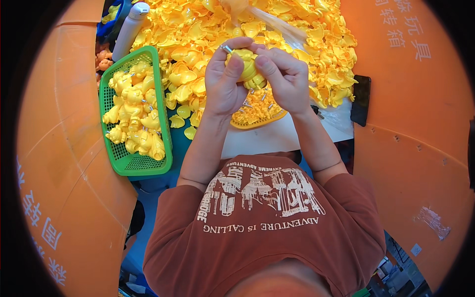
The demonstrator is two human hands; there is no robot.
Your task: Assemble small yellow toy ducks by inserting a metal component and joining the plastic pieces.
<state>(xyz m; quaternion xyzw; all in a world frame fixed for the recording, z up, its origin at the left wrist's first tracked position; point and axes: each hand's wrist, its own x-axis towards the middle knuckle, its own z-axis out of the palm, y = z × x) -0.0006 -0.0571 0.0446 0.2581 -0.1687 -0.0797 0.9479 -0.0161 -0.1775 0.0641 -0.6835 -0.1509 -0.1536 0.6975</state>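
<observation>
Between my two hands, above the table, is a yellow plastic toy figure with a short metal rod sticking out at its upper left. My left hand is closed round its left side, thumb pressed on the front. My right hand grips the right side with thumb and fingers. Part of the figure is hidden by my fingers. Just below my hands stands a shallow yellow-orange basket holding many small orange-yellow pieces and some metal pins.
A green basket of yellow figures with metal rods stands at the left. Behind my hands spreads a big heap of yellow shell parts. A white bottle is at back left, a black phone at right. Orange panels flank both sides.
</observation>
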